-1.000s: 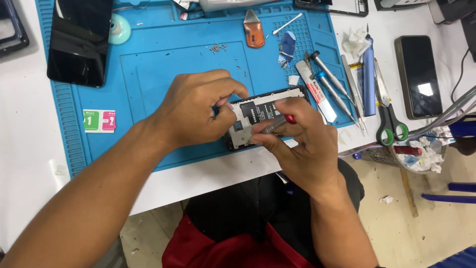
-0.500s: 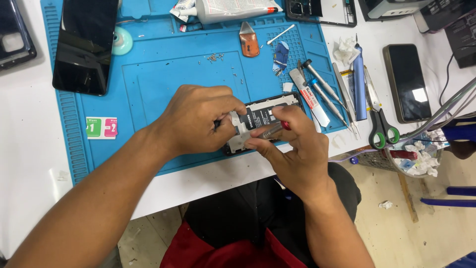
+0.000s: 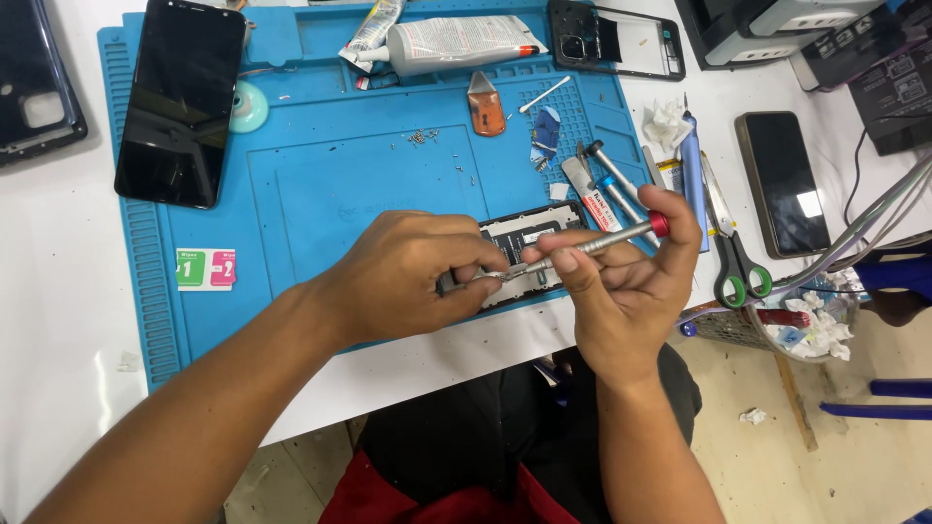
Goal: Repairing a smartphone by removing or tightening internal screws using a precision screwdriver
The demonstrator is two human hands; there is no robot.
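An opened phone (image 3: 529, 233) lies on the blue work mat (image 3: 320, 165) near the table's front edge, mostly covered by my hands. My right hand (image 3: 626, 281) grips a slim silver screwdriver (image 3: 607, 240) with a red end cap, held nearly level above the phone, tip pointing left. My left hand (image 3: 408, 277) is curled over the phone's left part, and its fingertips pinch at the screwdriver's tip. What sits between those fingertips is too small to tell.
A dark phone screen (image 3: 182, 102) lies at the mat's back left, a glue tube (image 3: 456, 41) and a phone frame (image 3: 616, 39) at the back. Loose screws (image 3: 423, 137), an orange pick (image 3: 485, 105), more drivers (image 3: 621, 189), scissors (image 3: 733, 257) and another phone (image 3: 782, 182) lie to the right.
My right hand has raised the screwdriver off the phone and turned it nearly level. My left fingertips have come up to its tip. The view has shifted a little.
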